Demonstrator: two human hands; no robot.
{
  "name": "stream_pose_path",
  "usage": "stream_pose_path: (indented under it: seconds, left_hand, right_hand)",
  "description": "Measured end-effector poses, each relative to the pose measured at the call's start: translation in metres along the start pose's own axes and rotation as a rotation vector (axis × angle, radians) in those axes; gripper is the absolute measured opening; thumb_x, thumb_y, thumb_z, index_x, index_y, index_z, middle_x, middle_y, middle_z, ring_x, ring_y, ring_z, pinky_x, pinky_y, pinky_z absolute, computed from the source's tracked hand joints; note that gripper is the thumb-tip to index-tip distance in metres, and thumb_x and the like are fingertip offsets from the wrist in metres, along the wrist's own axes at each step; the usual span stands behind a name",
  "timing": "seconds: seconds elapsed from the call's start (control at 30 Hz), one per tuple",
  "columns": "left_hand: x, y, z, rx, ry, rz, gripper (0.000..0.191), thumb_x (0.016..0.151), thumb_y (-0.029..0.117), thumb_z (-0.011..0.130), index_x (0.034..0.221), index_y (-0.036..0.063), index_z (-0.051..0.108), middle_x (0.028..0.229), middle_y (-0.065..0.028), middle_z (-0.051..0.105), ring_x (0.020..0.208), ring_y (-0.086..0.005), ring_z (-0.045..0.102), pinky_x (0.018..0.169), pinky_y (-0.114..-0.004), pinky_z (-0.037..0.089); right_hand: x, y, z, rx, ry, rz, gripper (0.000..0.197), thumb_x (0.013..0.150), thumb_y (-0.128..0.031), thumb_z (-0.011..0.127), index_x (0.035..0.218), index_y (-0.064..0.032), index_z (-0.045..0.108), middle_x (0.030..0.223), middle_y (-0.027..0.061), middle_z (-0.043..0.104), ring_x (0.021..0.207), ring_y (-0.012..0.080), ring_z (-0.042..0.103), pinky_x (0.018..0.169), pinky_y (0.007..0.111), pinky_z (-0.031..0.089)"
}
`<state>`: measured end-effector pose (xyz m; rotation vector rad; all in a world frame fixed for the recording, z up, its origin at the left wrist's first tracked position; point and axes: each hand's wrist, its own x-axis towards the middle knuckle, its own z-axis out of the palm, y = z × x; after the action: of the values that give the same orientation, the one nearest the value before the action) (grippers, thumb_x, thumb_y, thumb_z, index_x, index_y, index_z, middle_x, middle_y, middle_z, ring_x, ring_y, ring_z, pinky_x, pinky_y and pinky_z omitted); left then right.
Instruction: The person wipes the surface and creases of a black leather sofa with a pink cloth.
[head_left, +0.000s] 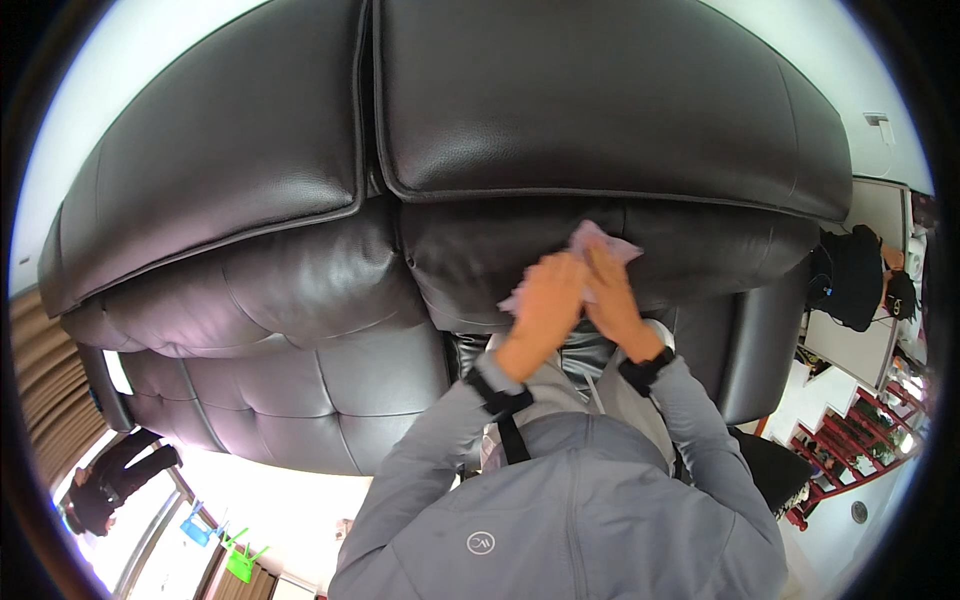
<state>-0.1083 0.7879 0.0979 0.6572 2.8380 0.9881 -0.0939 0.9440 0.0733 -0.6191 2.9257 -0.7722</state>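
Observation:
Both of my hands press a pink cloth (609, 244) against the lower back cushion (697, 244) of a dark leather sofa. My left hand (551, 300) lies over one part of the cloth, its fingers slightly blurred. Close beside it, my right hand (613, 289) rests on the cloth too, fingers pointing up towards the headrest. Which hand is left or right follows from the arms crossing little or not at all. The cloth's edges stick out above and to the left of the hands. Above them bulges the large headrest cushion (600, 97).
Tufted seat cushions (285, 390) extend to the left, and a sofa armrest (765, 352) stands at the right. A person in black (851, 277) is by a white table (847, 349). Another person (112, 480) stands at the lower left, near blue (196, 529) and green stools (241, 562).

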Motion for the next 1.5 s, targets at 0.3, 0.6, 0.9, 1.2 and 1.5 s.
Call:
stream_pose_path:
  seconds: [0.3, 0.6, 0.9, 1.2, 1.5]
  left_hand:
    - [-0.040, -0.093, -0.079, 0.098, 0.339, -0.366, 0.024, 0.061, -0.001, 0.050, 0.084, 0.0026, 0.046, 0.087, -0.0176, 0.046, 0.086, -0.0376, 0.044, 0.072, -0.045, 0.034]
    - [0.064, 0.039, 0.033, 0.058, 0.105, 0.044, 0.020, 0.064, 0.011, 0.056, 0.083, 0.0065, 0.050, 0.084, -0.0124, 0.050, 0.081, -0.0318, 0.048, 0.069, -0.043, 0.036]
    - [0.096, 0.099, 0.089, -0.013, 0.227, 0.183, 0.036, 0.065, 0.013, 0.059, 0.099, 0.0056, 0.051, 0.099, -0.0115, 0.052, 0.090, -0.0279, 0.048, 0.079, -0.040, 0.037]
    - [-0.078, -0.023, 0.014, 0.063, 0.222, -0.410, 0.030, 0.065, -0.001, 0.057, 0.092, -0.0002, 0.043, 0.094, -0.0201, 0.046, 0.090, -0.0372, 0.045, 0.079, -0.043, 0.037]
    - [-0.106, -0.066, 0.042, 0.091, 0.248, -0.637, 0.022, 0.078, 0.003, 0.053, 0.096, -0.0030, 0.042, 0.096, -0.0232, 0.048, 0.090, -0.0420, 0.049, 0.076, -0.046, 0.044]
  right_hand:
    - [0.116, -0.123, 0.040, 0.135, -0.002, -0.227, 0.050, 0.084, -0.022, 0.050, 0.130, -0.0026, 0.045, 0.137, 0.0099, 0.042, 0.129, 0.0216, 0.037, 0.106, 0.039, 0.027]
    - [0.016, 0.031, -0.070, -0.072, 0.136, -0.038, 0.045, 0.069, -0.001, 0.055, 0.115, -0.0015, 0.055, 0.125, 0.0147, 0.051, 0.117, 0.0320, 0.046, 0.100, 0.041, 0.038]
    - [-0.034, 0.094, -0.107, -0.215, 0.032, -0.013, 0.052, 0.075, 0.001, 0.050, 0.126, 0.0035, 0.045, 0.135, 0.0183, 0.041, 0.128, 0.0317, 0.036, 0.107, 0.042, 0.028]
    - [0.047, -0.039, 0.027, 0.160, -0.271, -0.527, 0.052, 0.083, -0.016, 0.050, 0.131, 0.0007, 0.041, 0.134, 0.0114, 0.044, 0.123, 0.0215, 0.043, 0.104, 0.032, 0.033]
    - [0.038, -0.072, 0.088, -0.435, -0.271, -0.720, 0.040, 0.081, -0.015, 0.049, 0.119, -0.0040, 0.056, 0.130, 0.0016, 0.049, 0.125, 0.0123, 0.039, 0.109, 0.026, 0.023]
